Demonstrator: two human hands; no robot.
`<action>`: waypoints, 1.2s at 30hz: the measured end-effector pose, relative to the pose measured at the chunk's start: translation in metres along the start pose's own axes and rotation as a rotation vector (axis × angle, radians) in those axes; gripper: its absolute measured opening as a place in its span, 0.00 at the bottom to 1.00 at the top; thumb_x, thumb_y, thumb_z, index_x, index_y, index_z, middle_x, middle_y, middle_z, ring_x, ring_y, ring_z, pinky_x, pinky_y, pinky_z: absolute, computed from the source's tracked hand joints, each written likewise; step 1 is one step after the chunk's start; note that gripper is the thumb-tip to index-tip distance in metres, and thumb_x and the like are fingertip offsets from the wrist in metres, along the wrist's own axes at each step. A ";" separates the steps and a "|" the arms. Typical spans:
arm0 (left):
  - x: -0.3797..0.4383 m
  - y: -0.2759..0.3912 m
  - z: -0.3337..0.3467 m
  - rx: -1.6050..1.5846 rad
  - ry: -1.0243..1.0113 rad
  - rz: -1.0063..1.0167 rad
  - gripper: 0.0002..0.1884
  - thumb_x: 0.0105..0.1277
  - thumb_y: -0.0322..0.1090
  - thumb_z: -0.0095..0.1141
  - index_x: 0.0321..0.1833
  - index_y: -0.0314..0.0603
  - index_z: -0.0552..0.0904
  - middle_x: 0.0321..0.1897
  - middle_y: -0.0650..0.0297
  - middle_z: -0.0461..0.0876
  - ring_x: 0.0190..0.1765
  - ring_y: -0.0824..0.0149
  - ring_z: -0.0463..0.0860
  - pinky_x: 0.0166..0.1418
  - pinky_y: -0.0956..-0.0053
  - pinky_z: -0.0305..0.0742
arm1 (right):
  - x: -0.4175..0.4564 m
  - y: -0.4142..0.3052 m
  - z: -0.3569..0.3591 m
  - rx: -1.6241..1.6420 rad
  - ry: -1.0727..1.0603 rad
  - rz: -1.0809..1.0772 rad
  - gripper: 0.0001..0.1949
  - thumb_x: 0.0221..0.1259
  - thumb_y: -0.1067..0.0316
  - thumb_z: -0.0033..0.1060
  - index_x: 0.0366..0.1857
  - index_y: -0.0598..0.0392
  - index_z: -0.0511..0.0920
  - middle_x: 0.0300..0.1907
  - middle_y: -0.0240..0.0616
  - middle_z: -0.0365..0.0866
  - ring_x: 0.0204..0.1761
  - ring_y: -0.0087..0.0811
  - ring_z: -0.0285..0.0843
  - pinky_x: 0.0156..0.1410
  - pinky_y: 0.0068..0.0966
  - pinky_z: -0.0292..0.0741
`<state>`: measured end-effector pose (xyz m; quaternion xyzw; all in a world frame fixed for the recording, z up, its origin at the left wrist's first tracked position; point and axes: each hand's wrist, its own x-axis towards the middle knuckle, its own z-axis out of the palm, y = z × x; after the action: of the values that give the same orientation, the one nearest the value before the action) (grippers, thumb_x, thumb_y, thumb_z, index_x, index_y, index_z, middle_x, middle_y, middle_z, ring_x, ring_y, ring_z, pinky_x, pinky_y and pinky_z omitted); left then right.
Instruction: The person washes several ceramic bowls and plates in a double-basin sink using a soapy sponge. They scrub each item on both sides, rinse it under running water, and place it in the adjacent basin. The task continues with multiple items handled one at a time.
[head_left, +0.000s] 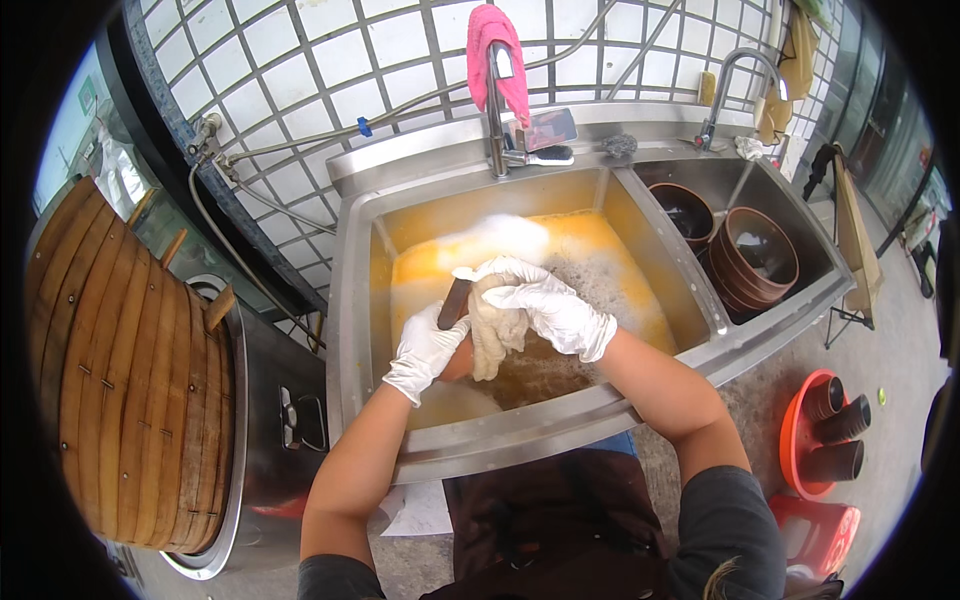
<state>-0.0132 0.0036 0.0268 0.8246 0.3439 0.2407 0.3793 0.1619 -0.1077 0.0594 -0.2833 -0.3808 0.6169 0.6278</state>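
Observation:
My left hand (427, 345), in a white glove, grips the side of a reddish-brown bowl (456, 300) tilted on its edge above the water. In my gloved right hand (551, 304) is a beige cloth (496, 322), pressed against the bowl. The cloth hangs down and covers much of it. Both hands are over the left basin of a stainless steel sink (517, 429). Murky soapy water (540, 371) with white foam (502, 238) partly fills that basin.
Brown bowls (757, 255) stand in the right basin. A pink towel (495, 52) drapes over the left faucet (495, 139). Behind the rim are a phone (546, 129), a brush (551, 156) and a steel scourer (619, 145). A wooden steamer barrel (135, 375) stands left; an orange basin (796, 427) holds dark cups (832, 460).

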 end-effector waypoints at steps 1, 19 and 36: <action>0.000 0.002 0.001 0.019 0.011 -0.021 0.18 0.57 0.39 0.65 0.45 0.34 0.81 0.36 0.50 0.85 0.40 0.57 0.85 0.45 0.68 0.77 | -0.003 0.002 0.016 0.017 0.008 -0.044 0.26 0.60 0.74 0.58 0.64 0.57 0.67 0.57 0.34 0.73 0.60 0.24 0.68 0.66 0.22 0.66; -0.044 0.054 0.013 0.007 -0.022 0.257 0.13 0.59 0.33 0.60 0.46 0.37 0.79 0.33 0.48 0.84 0.38 0.46 0.84 0.41 0.61 0.78 | 0.035 0.019 0.010 -0.819 0.395 -0.284 0.17 0.62 0.60 0.58 0.53 0.51 0.79 0.48 0.37 0.82 0.48 0.29 0.77 0.58 0.25 0.69; -0.054 0.064 0.004 -0.264 0.401 0.560 0.10 0.58 0.31 0.63 0.38 0.32 0.79 0.24 0.57 0.81 0.24 0.67 0.80 0.31 0.73 0.75 | 0.022 0.033 -0.076 0.378 0.008 0.343 0.24 0.66 0.44 0.47 0.54 0.52 0.77 0.50 0.38 0.80 0.50 0.35 0.75 0.57 0.33 0.72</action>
<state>-0.0209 -0.0696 0.0675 0.7671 0.1385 0.5345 0.3268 0.2054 -0.0747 -0.0067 -0.2240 -0.2027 0.7734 0.5574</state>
